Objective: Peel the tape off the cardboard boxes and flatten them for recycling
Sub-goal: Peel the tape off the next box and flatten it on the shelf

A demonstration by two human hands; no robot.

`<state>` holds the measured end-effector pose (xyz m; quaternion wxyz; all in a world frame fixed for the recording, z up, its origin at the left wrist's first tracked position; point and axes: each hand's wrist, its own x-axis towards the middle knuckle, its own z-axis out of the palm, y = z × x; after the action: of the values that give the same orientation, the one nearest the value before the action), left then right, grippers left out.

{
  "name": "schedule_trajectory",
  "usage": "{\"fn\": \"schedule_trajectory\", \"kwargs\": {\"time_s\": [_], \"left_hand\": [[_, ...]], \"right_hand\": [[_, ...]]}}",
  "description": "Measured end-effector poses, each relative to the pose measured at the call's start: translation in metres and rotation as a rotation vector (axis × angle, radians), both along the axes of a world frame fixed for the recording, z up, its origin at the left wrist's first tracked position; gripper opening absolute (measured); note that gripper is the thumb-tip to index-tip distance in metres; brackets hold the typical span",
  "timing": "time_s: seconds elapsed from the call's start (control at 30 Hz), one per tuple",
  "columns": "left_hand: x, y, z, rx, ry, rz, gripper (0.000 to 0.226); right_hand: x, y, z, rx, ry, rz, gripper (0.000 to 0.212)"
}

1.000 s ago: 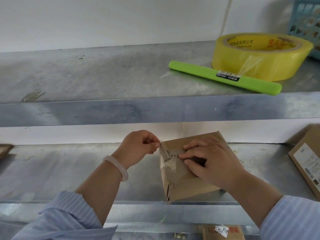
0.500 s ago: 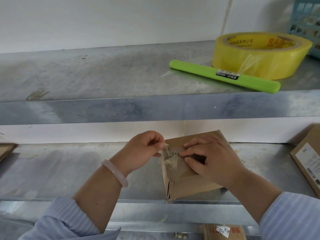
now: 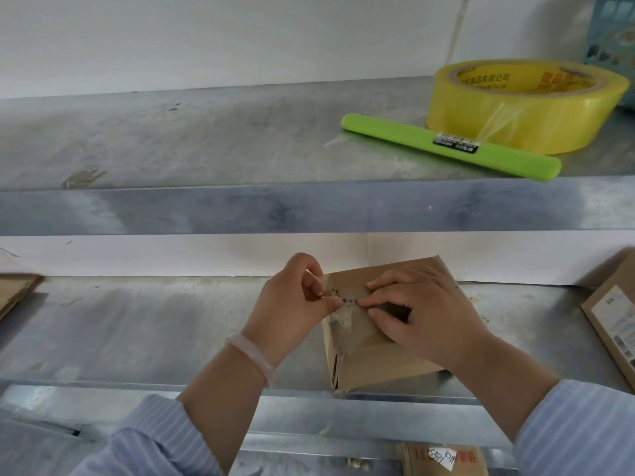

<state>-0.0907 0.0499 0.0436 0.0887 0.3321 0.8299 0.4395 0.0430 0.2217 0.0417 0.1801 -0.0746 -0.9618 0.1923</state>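
Observation:
A small brown cardboard box (image 3: pixel 364 359) stands on the lower metal shelf (image 3: pixel 137 324), near its front edge. Clear tape (image 3: pixel 338 317) with printed marks runs across the box's top left corner and is partly lifted. My left hand (image 3: pixel 292 304) pinches the loose end of that tape at the box's left edge. My right hand (image 3: pixel 422 310) lies on top of the box, its fingertips pressing down on the tape line just right of the pinch.
On the upper shelf (image 3: pixel 206 142) lie a yellow tape roll (image 3: pixel 525 104) and a green stick-shaped tool (image 3: pixel 450 147). Another labelled box (image 3: pixel 615 321) sits at the right of the lower shelf, flat cardboard (image 3: pixel 15 290) at the far left. A box (image 3: pixel 443 460) shows below.
My left hand has shifted slightly right and closer to my right fingertips, still pinching the tape end. The box and my right hand have stayed where they were.

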Motion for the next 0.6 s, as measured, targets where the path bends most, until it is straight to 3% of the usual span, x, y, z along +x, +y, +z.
{"fn": "schedule_trajectory", "kwargs": {"time_s": [0.1,0.17,0.3,0.37,0.47,0.6], "left_hand": [[0.001,-0.003,0.0,-0.037,-0.086,-0.003,0.016],[0.001,-0.007,-0.001,-0.028,-0.146,-0.014,0.02],[0.005,-0.013,-0.008,0.107,-0.503,0.019,0.019],[0.008,-0.012,-0.013,0.159,-0.537,0.087,0.012],[0.012,-0.01,-0.016,0.131,-0.356,0.133,0.005],[0.01,-0.007,-0.01,-0.135,0.114,0.035,0.017]], "right_hand": [[0.001,0.0,-0.001,0.002,0.011,0.002,0.025],[0.001,0.0,-0.001,-0.004,0.01,0.001,0.024],[0.001,0.001,-0.003,-0.005,0.008,-0.002,0.021],[0.001,0.001,-0.004,-0.004,0.008,-0.007,0.021],[0.001,0.001,-0.004,0.009,-0.002,-0.009,0.023],[0.001,0.001,-0.003,0.013,0.005,0.004,0.024]]}}
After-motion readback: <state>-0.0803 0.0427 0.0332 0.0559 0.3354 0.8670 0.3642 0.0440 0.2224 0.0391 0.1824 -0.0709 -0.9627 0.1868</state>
